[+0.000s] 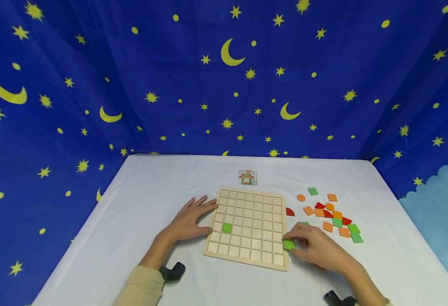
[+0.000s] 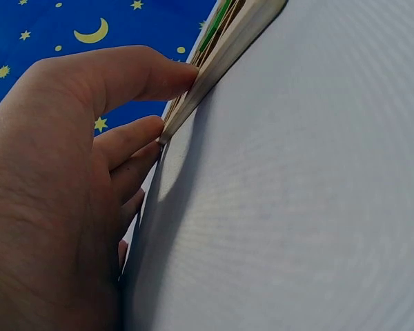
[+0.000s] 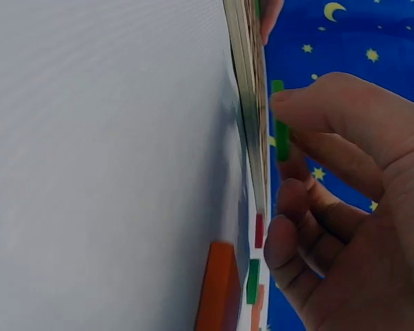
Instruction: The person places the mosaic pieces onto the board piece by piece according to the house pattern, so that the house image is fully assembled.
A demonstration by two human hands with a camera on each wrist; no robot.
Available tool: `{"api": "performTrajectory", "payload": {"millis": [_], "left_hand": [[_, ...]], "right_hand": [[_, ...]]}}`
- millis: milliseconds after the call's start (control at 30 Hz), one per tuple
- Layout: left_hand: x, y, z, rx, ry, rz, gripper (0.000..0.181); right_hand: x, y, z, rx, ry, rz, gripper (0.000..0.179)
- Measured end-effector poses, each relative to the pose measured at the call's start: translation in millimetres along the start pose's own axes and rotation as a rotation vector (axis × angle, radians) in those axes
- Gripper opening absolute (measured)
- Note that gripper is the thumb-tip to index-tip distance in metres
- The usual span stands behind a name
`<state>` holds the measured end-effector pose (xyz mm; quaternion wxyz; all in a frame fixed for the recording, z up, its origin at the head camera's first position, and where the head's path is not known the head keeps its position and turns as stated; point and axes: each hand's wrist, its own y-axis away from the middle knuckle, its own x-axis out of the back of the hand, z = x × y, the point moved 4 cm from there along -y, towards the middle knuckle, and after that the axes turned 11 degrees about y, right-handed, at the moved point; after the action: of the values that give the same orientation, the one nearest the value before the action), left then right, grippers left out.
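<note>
A wooden grid board (image 1: 247, 228) lies on the white table, with one green square tile (image 1: 227, 228) in a cell toward its left side. My left hand (image 1: 187, 223) rests at the board's left edge, fingers spread; in the left wrist view, the thumb and fingertips (image 2: 183, 77) touch the rim. Between thumb and fingers, my right hand (image 1: 313, 246) pinches another green square tile (image 1: 289, 245) over the board's right edge. The right wrist view shows this held tile (image 3: 281, 131) edge-on, raised above the table surface.
Loose green, orange and red tiles (image 1: 327, 226) of several shapes are scattered right of the board. A red quarter-round tile (image 1: 290, 211) lies close to its right edge. Behind the board is a small pattern card (image 1: 248, 177). An orange piece (image 3: 218, 286) sits below the right hand.
</note>
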<state>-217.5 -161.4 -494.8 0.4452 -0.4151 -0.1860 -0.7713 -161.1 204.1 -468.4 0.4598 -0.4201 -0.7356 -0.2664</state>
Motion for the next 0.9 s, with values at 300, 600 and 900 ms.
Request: {"api": "performTrajectory", "payload": {"millis": [300,600,900], "left_hand": [[-0.3,0.4,-0.2,0.000,-0.007,0.000,0.076],[2.7,0.3,3.8,-0.024,0.017,0.013,0.074],[0.7,1.1,1.1,0.006,0.010,0.004,0.075]], "right_hand": [[-1.4,-11.9,-11.3,0.076,-0.060,0.026,0.031],[-8.3,-25.2,-23.7,0.127,-0.166,0.011,0.032],[-17.5,-40.9,-36.6,0.172,-0.167,0.008,0.030]]}}
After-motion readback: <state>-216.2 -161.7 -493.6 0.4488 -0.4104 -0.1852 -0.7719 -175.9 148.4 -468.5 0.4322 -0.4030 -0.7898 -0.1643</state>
